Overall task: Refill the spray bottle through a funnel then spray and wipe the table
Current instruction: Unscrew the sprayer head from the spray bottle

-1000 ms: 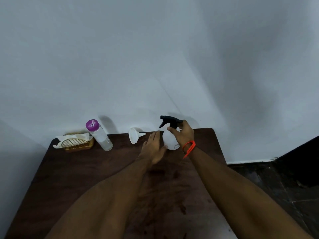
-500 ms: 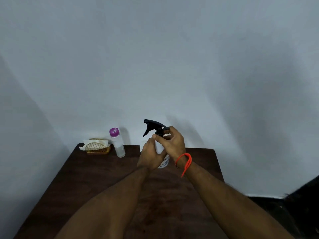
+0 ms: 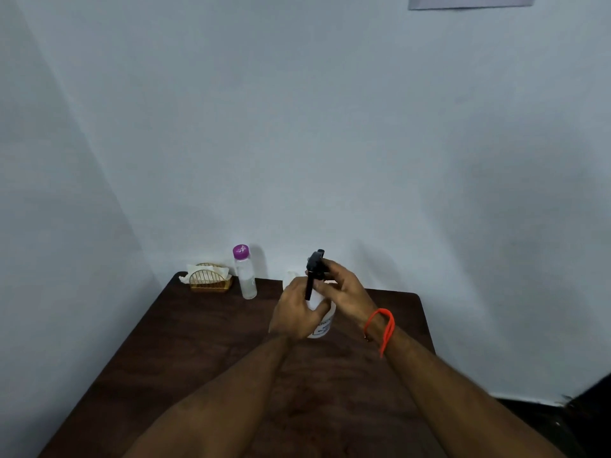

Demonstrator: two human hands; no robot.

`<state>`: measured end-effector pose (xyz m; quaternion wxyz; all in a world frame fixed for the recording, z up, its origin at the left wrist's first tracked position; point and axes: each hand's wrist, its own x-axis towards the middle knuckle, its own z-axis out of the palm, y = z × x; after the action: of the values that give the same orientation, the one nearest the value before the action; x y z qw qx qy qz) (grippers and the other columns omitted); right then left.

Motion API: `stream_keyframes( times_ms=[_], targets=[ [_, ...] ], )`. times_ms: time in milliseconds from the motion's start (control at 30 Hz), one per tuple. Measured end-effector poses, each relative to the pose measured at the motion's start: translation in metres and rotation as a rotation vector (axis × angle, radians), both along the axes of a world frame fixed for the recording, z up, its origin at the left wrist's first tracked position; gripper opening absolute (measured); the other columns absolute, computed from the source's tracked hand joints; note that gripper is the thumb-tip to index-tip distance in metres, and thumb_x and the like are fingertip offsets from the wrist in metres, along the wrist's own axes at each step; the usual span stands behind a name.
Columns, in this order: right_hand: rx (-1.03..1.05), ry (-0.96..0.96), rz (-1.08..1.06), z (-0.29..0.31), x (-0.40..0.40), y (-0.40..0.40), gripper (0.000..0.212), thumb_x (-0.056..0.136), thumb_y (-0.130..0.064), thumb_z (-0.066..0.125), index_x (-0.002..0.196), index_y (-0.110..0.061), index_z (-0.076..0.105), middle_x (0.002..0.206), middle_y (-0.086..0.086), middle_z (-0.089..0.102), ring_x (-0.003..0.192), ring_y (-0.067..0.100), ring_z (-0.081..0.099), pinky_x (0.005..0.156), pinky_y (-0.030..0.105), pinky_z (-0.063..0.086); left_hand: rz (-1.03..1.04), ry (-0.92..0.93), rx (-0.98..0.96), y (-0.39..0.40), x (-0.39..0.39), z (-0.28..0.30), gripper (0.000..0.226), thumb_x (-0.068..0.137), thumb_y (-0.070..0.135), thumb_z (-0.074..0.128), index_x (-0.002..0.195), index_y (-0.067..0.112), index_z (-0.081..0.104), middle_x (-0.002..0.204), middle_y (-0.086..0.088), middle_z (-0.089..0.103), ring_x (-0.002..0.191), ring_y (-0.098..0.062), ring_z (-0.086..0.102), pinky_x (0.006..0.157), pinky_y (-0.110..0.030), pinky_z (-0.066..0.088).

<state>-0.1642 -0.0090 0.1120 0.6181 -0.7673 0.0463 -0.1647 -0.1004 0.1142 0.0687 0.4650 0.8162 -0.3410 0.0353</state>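
Above table point(image 3: 205, 342), spray bottle point(image 3: 322, 320) trigger head point(image 3: 315, 267) now turned toward camera.

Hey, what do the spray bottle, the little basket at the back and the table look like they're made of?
Spray bottle: likely plastic, matte white body, black trigger head.
Basket: seemingly thin metal wire, gold finish, open ribs.
Table: dark brown wood or wood-look laminate; faint grain, dull sheen.

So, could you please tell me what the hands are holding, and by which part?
The left hand grips the spray bottle by its white body; the right hand holds its black trigger head.
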Motion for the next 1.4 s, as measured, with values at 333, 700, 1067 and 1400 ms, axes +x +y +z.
stream_keyframes(
  times_ms=[333, 700, 1067, 1400],
  targets=[
    [0.301, -0.094, -0.172, -0.017, -0.011, 0.021, 0.026, 0.095, -0.002, 0.058, 0.118, -0.01, 0.063, 0.101, 0.005, 0.072, 0.096, 0.016, 0.069, 0.083, 0.024, 0.053, 0.042, -0.006, 0.083, 0.002, -0.014, -0.004, 0.029, 0.075, 0.044, 0.067, 0.089, 0.027, 0.047, 0.087, 0.013, 0.052, 0.082, -0.01, 0.055, 0.07, -0.036, 0.053],
    [0.491, -0.062, -0.071, -0.002, -0.029, 0.01, 0.048, 0.095, -0.05, 0.045, 0.123, -0.016, 0.063, 0.122, 0.008, 0.067, 0.105, 0.027, 0.066, 0.087, 0.039, 0.055, 0.037, -0.073, 0.141, 0.011, -0.005, -0.013, 0.038, 0.077, 0.054, 0.062, 0.106, 0.029, 0.057, 0.103, 0.012, 0.061, 0.095, -0.009, 0.058, 0.077, -0.038, 0.055],
    [-0.373, 0.513, 0.226, 0.044, -0.024, -0.04, 0.018, 0.084, -0.02, 0.07, 0.101, -0.016, 0.07, 0.097, 0.007, 0.073, 0.078, 0.018, 0.068, 0.075, 0.038, 0.057, -0.063, -0.221, 0.296, 0.015, -0.014, -0.032, 0.05, 0.076, 0.057, 0.059, 0.113, 0.024, 0.059, 0.115, 0.011, 0.058, 0.098, -0.009, 0.053, 0.074, -0.033, 0.052],
    [-0.575, 0.437, 0.397, 0.058, -0.03, -0.045, 0.045, 0.08, 0.01, 0.053, 0.102, -0.025, 0.07, 0.108, -0.008, 0.071, 0.104, 0.014, 0.066, 0.088, 0.043, 0.057, -0.158, -0.075, 0.242, 0.025, -0.013, -0.056, 0.048, 0.078, 0.057, 0.064, 0.112, 0.024, 0.061, 0.108, 0.012, 0.06, 0.095, -0.006, 0.057, 0.083, -0.029, 0.052]
  ],
)
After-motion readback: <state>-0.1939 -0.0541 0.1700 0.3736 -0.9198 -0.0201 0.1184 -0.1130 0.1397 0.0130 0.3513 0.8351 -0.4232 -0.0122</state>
